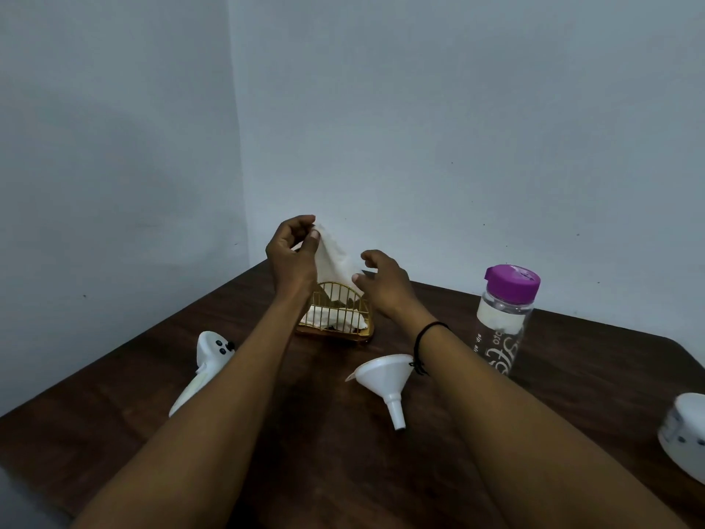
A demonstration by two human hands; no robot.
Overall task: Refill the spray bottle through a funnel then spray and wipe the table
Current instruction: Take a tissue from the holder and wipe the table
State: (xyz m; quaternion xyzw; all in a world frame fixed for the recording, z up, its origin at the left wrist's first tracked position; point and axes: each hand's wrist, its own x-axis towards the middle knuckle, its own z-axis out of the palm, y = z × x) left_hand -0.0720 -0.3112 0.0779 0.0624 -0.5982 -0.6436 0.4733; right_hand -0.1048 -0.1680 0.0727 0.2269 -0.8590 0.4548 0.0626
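My left hand [292, 253] pinches the top corner of a white tissue [335, 261] and holds it above a gold wire napkin holder [337, 313] that has more white tissues in it. My right hand [385, 284] hovers at the tissue's lower edge with fingers curled; its thumb tip is at the paper, and I cannot see a firm grip. A white spray bottle [208, 362] with a ghost-like head lies on its side at the left, partly behind my left forearm. A white funnel [385, 379] lies tipped over on the dark wooden table [324, 452]. A clear bottle with a purple cap [503, 318] stands upright at the right.
A white rounded container with small dark dots [684, 437] sits at the right edge of the table, cut off by the frame. Pale walls meet in a corner just behind the holder. The table's left edge runs diagonally near the spray bottle.
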